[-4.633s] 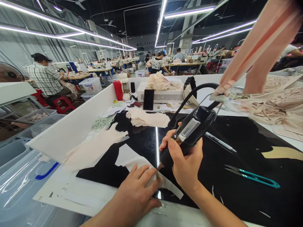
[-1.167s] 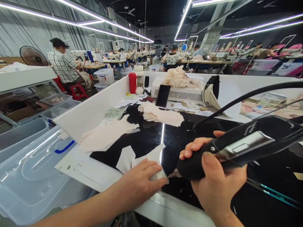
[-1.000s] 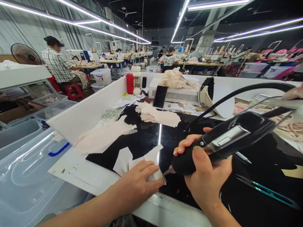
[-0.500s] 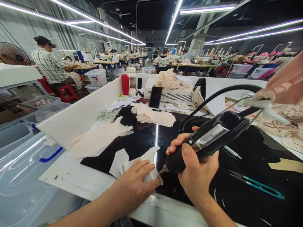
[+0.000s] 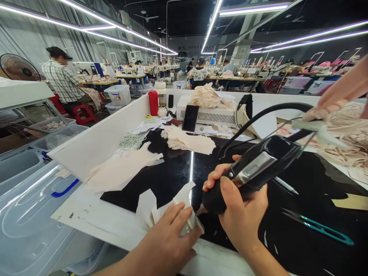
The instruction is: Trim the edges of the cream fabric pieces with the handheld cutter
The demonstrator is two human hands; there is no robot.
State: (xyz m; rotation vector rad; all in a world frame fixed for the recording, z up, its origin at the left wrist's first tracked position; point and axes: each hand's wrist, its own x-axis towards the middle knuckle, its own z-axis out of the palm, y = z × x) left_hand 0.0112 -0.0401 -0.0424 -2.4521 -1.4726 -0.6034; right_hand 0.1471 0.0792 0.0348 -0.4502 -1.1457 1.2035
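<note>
From the head view, we see our left hand (image 5: 172, 239) with its fingers bent over a folded piece of thin white cloth (image 5: 184, 194), holding it at the near edge of the white desk with a glossy black top (image 5: 178, 174). Our right hand (image 5: 241, 214) is wrapped tightly around a thick black handheld tool with a silver metal panel (image 5: 253, 168); its narrow tip lies just beside the cloth's right end, and we cannot tell whether they touch. Toward the desk's right edge lie slim teal-handled thread snips (image 5: 322, 229), nearer us than a clear plastic pen (image 5: 286, 186). A pale pink layered cloth (image 5: 123, 168) lies along the left edge, and a dark rectangular phone (image 5: 190, 118) leans near the far edge.
</note>
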